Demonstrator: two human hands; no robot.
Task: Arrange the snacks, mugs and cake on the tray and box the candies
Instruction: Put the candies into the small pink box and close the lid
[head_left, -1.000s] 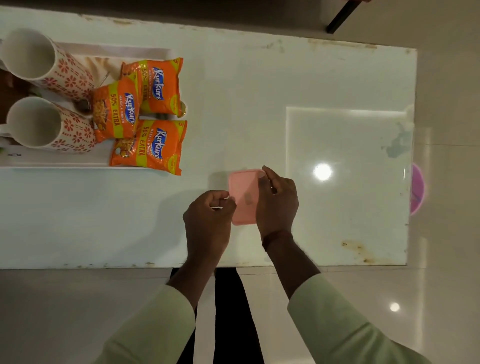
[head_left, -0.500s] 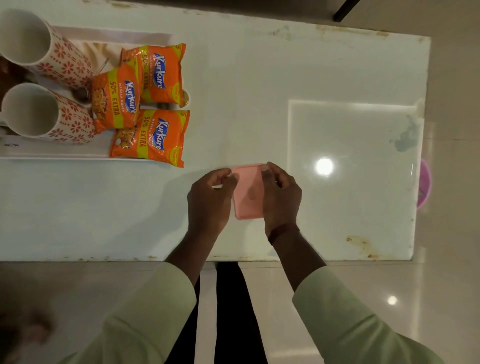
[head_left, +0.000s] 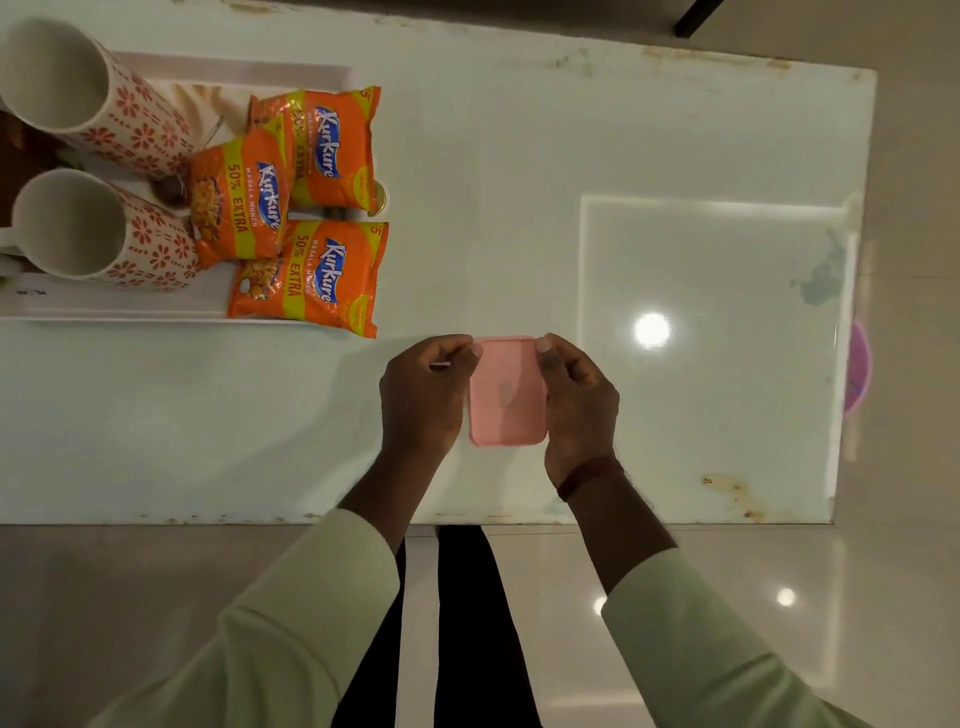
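Observation:
A small pink box (head_left: 506, 395) with its lid on sits on the white table (head_left: 519, 182), held between both hands. My left hand (head_left: 423, 400) grips its left side and my right hand (head_left: 576, 402) its right side, thumbs at the far corners. At the far left a white tray (head_left: 130, 306) carries two white mugs with red flowers, one mug (head_left: 88, 104) behind the other mug (head_left: 98, 231), and three orange snack packets (head_left: 311, 280) that overlap the tray's right end. What is inside the box is hidden.
A dark item lies at the tray's left edge (head_left: 15, 171), mostly cut off. A pink round object (head_left: 857, 366) shows past the table's right edge. The table's near edge runs just below my wrists. A square reflection marks the right half of the table.
Both hands and the pink box have shifted slightly away from me, and my left hand has closed in against the box's left side. The view has tilted a little.

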